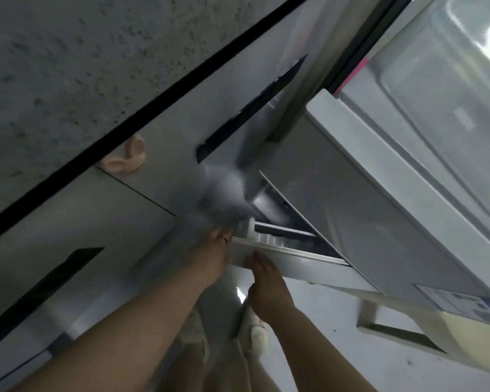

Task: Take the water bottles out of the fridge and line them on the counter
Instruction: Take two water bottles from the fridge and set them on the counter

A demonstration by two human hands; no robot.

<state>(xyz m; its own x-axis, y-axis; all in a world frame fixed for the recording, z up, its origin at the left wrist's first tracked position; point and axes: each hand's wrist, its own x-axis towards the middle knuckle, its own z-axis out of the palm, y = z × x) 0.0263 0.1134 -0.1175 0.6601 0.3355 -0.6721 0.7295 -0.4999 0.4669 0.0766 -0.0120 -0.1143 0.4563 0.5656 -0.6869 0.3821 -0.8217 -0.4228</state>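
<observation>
I can't make out any water bottles. The fridge (pixel 365 199) fills three o'clock, its drawer (pixel 280 258) open. My right hand (pixel 266 290) rests on the drawer's front, fingers loosely spread. My left hand (pixel 218 250) is blurred; I cannot tell its grip. Counter (pixel 54 66) at ten o'clock.

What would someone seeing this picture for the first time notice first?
Two bare forearms reach up from the bottom edge toward the fridge: the left hand is lost in a grey motion blur at centre, so what it holds cannot be told, while the right hand rests on the white edge of a pulled-out fridge drawer. The open fridge door fills the right side, and the speckled grey counter the upper left.
</observation>
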